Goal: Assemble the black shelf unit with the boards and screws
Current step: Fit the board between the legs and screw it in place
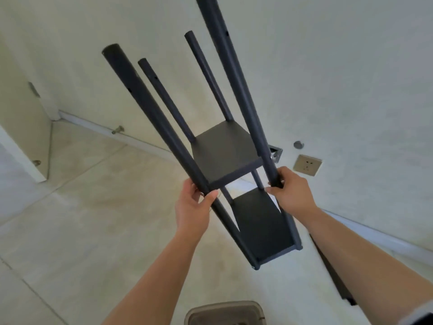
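Both bare forearms reach up from the six o'clock edge, spreading slightly as they rise toward the centre. The left hand (193,208) sits at about seven o'clock from the middle, palm turned inward, thumb and fingers curled around a black pole (152,118) — a firm grip, thumb tip showing on the near side. The right hand (291,192) is level with it at about four o'clock, back of the hand toward us, fingers wrapped around the other near pole (236,80), thumb pointing to nine o'clock.
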